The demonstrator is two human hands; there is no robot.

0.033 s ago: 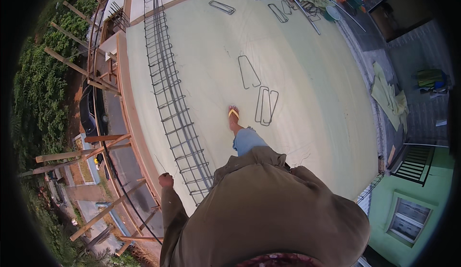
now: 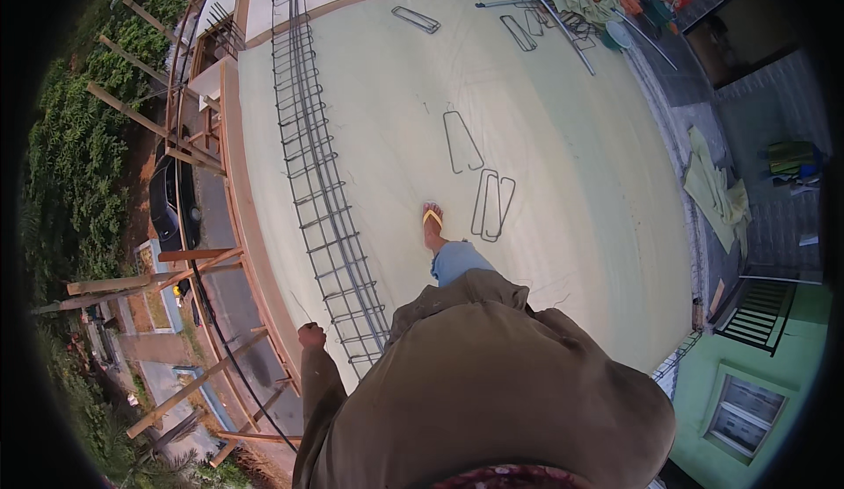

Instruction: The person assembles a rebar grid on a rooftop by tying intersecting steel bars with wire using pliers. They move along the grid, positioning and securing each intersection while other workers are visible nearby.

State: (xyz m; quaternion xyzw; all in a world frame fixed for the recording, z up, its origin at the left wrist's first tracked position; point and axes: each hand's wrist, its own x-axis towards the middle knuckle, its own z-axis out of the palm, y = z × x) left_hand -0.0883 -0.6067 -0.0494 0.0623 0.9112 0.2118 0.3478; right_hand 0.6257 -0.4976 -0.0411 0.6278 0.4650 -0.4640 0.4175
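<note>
Thin wire (image 2: 301, 308) is apparently pinched in L hand (image 2: 310, 335) nr left edge of deck (image 2: 598, 225), best kept clear of rebar cage (image 2: 324, 181); R hand's state can't be told.

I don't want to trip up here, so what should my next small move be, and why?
Probably a short step straight ahead, between the rebar cage and the loose steel loops: the cage runs along your left and the loops lie to the right of your sandalled foot, so either might snag it.
</note>
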